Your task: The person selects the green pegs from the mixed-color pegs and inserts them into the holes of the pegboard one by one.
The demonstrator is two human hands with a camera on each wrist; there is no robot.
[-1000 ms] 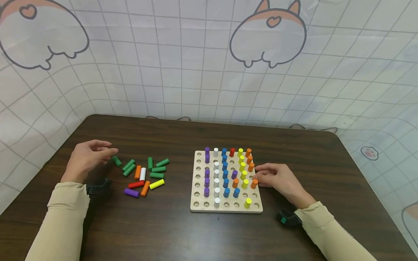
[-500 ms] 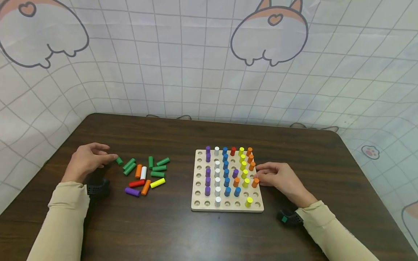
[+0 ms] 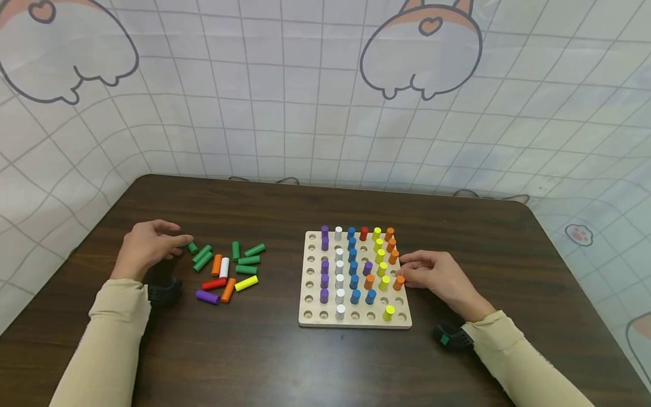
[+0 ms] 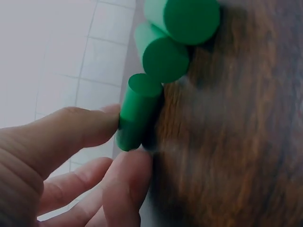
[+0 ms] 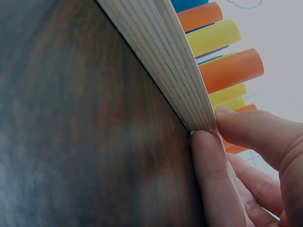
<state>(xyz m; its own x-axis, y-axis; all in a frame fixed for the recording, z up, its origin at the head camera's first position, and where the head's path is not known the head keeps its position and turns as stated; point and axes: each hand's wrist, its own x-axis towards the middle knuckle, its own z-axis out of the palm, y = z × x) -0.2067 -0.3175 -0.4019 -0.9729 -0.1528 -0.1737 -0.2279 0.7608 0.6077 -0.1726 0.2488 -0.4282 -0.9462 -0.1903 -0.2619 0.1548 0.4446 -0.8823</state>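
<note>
In the head view my left hand (image 3: 147, 250) is at the left of the table, thumb and fingertips at a small green peg (image 3: 192, 247). The left wrist view shows the thumb against that green peg (image 4: 138, 111) and a finger at its lower end, with two more green pegs touching or close beyond it. My right hand (image 3: 439, 278) holds the right edge of a wooden pegboard (image 3: 351, 324). Seen from the right wrist, the thumb lies over the board's top edge and a finger presses its layered side (image 5: 165, 71). Purple, white, blue, red, yellow and orange pegs stand in the board.
Right of the left hand lie loose pegs: several green ones (image 3: 249, 260), two orange, one white (image 3: 224, 268), one red (image 3: 214, 284), one yellow (image 3: 246, 283) and one purple (image 3: 207, 297). A patterned cloth wall (image 3: 315, 113) rises behind the dark wooden table (image 3: 254, 362).
My left hand has come down to the leftmost green peg and moved right, and that peg has shifted right towards the other green pegs. The right hand stays at the board's edge.
</note>
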